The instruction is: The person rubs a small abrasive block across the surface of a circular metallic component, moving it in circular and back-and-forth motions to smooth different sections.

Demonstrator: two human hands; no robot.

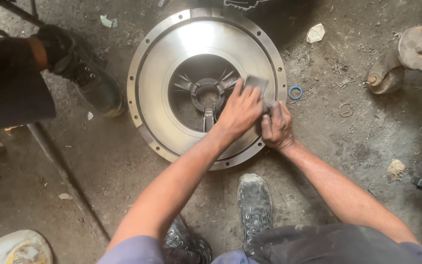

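Note:
A large round metal clutch pressure plate (172,54) lies flat on the dirty floor, with a shiny ring face and a dark hub with spokes (206,93) in its middle. My left hand (240,112) presses a small grey piece of abrasive paper (256,83) onto the ring face at its right side. Just right of it, my right hand (277,128) rests on the plate's rim with its fingers curled on the edge of the same grey piece.
Another person's black boot (86,76) and dark trouser leg stand left of the plate. My own shoes (254,205) are below it. A blue ring (295,92) and a wire ring (346,109) lie to the right, near a rusty metal part (406,58).

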